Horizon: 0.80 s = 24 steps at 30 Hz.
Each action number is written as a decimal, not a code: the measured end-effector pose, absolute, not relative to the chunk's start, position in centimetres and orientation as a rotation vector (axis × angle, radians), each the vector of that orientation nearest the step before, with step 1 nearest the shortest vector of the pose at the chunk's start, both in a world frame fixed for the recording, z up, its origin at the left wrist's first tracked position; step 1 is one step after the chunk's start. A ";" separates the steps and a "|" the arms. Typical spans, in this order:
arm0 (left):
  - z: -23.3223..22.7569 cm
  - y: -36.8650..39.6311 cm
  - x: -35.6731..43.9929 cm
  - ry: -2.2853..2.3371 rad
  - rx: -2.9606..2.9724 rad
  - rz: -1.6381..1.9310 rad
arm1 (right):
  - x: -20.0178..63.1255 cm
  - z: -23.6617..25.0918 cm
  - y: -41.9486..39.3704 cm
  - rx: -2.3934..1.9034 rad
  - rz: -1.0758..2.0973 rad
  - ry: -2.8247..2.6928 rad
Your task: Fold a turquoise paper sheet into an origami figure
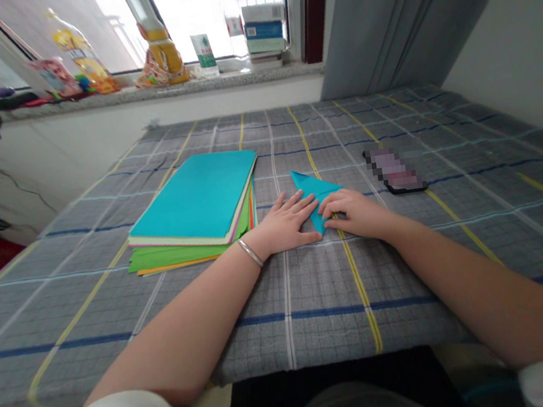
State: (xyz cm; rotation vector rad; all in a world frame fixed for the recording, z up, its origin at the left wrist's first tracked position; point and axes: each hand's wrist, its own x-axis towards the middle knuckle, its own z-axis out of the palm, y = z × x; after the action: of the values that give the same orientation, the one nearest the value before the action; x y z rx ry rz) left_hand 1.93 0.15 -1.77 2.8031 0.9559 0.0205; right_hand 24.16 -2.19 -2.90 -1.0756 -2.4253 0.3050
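A small folded piece of blue paper (317,187), roughly triangular, lies on the plaid cloth in front of me. My left hand (290,222), a silver bangle on its wrist, rests flat with fingers spread, its fingertips on the paper's left side. My right hand (353,212) has its fingers curled in at the paper's right edge, thumb near the index finger, pinching that edge. The hands cover part of the paper's lower half. Just left of my left hand sits a stack of coloured paper (194,197) with a blue sheet on top and green and orange sheets underneath.
A phone (396,171), partly blurred out, lies to the right on the plaid cloth (171,352). Along the windowsill (115,101) stand bottles, snack packs and a stack of boxes (264,29). A grey curtain (372,21) hangs at the back right.
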 end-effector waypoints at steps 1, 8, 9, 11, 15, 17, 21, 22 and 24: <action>-1.7 0.2 2.0 0.954 2.800 0.013 | 24.0 -2.9 -2.2 -1.104 0.288 -2.421; -1.7 0.2 2.1 0.927 2.796 0.019 | 23.7 -3.3 -2.2 -1.228 0.265 -2.368; -1.7 0.2 2.1 0.922 2.793 0.016 | 23.7 -3.4 -2.1 -1.233 0.273 -2.360; -1.7 0.3 2.1 0.920 2.784 0.014 | 23.7 -3.7 -1.9 -1.241 0.290 -2.345; -2.2 0.2 2.3 0.968 2.778 0.075 | 23.7 -4.0 -1.7 -1.279 0.286 -2.304; -2.5 0.0 2.5 1.001 2.786 0.122 | 23.7 -4.1 -1.6 -1.319 0.274 -2.275; -2.8 -0.4 2.9 1.059 2.787 0.189 | 23.6 -4.3 -1.5 -1.413 0.233 -2.216; -2.8 -0.5 3.0 1.069 2.788 0.201 | 23.6 -4.3 -1.5 -1.429 0.226 -2.207; -2.9 -0.6 3.1 1.082 2.794 0.217 | 23.5 -4.3 -1.5 -1.447 0.221 -2.198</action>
State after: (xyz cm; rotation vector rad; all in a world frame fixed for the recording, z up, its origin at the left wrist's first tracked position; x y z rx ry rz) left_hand 3.11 -0.59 -2.94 2.7944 1.0816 0.2169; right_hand 23.47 -1.48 -4.29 -1.4471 -2.1975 0.2213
